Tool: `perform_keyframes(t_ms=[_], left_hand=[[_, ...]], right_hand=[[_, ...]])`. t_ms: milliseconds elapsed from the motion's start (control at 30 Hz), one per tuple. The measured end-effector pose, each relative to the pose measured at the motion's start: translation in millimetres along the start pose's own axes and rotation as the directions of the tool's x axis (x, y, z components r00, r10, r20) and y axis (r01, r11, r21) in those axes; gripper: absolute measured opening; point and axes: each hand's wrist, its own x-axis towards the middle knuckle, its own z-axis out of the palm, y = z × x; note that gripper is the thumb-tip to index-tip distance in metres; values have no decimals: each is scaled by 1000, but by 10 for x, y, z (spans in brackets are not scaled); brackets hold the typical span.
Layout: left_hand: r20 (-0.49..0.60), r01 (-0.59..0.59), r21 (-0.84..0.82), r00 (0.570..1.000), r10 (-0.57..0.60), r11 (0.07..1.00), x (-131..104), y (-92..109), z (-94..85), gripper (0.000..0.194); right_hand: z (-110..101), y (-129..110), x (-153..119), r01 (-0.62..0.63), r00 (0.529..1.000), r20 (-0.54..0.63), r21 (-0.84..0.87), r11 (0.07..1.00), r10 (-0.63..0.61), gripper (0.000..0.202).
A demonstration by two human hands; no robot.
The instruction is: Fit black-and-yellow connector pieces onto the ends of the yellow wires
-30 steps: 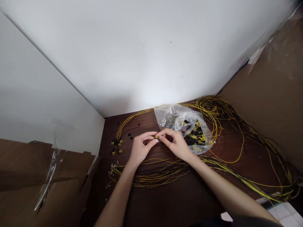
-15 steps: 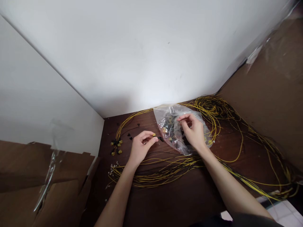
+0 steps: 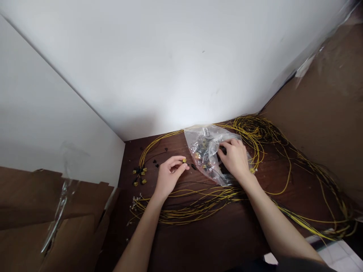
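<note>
Between the thumb and fingers of my left hand (image 3: 169, 173) is a small yellow connector (image 3: 184, 161), and a thin black wire (image 3: 204, 166) runs from near it toward the right. My right hand (image 3: 234, 156) is at the mouth of a clear plastic bag (image 3: 195, 138), fingers curled, their tips partly hidden by the plastic. Whether those fingers hold a part cannot be made out. Yellow and black pieces (image 3: 197, 155) show through the bag. Left of my left hand, several yellow connectors (image 3: 143, 181) on yellow wires lie on the dark brown table.
A bundle of yellow and black wires (image 3: 195, 211) crosses the table under my forearms. Coiled wires (image 3: 252, 126) lie at the back right. Small black parts (image 3: 155, 162) lie loose on the left. Cardboard (image 3: 70, 230) stands at the left, a white wall (image 3: 170, 68) behind.
My right hand has moved right and slightly down, its fingers going into the bag's opening. My left hand stays nearly still with the yellow connector.
</note>
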Motion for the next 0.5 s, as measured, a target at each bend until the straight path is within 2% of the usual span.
perform_keyframes(t_ms=[300,500], left_hand=[[3,2,-2,1000,-2,1000,-8,2,-2,24],[1,3,6,1000,-3,1000,-5,4,0,24]], right_hand=[[-12,-22,-17,0,997,77,-72,997,6,18],[-33,-35,-22,-6,998,57,-81,997,11,22]])
